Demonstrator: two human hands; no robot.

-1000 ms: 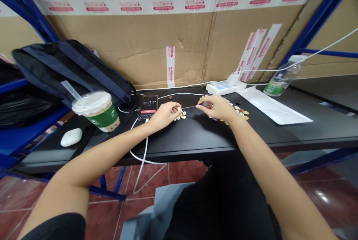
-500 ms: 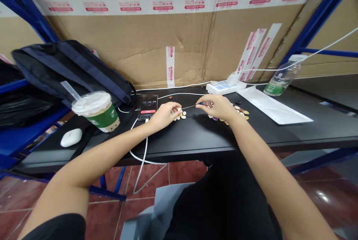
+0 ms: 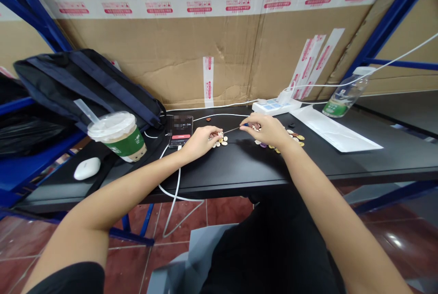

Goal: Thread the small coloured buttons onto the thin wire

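Note:
My left hand [image 3: 204, 141] is closed in a pinch above the table, with pale buttons at its fingertips. Several loose cream and yellow buttons [image 3: 224, 143] lie just beside and under those fingers. A thin, taut string [image 3: 232, 130] runs between my two hands. Its right end, with a small blue piece [image 3: 245, 125], is pinched between the thumb and forefinger of my right hand [image 3: 265, 130]. Whether this is stiff wire or cord I cannot tell. Below and behind the right hand is a pile of mixed buttons [image 3: 300, 138], partly hidden by it.
On the black table [image 3: 232, 166] a phone [image 3: 181, 130] lies left of my left hand. Further left are a drink cup [image 3: 118, 136], a white earbud case [image 3: 87, 168] and a backpack [image 3: 102, 84]. A power strip [image 3: 275, 106], white packet [image 3: 337, 129] and bottle [image 3: 349, 93] sit right.
My right hand has risen very slightly, still pinching the string's blue end. My left hand stays in place.

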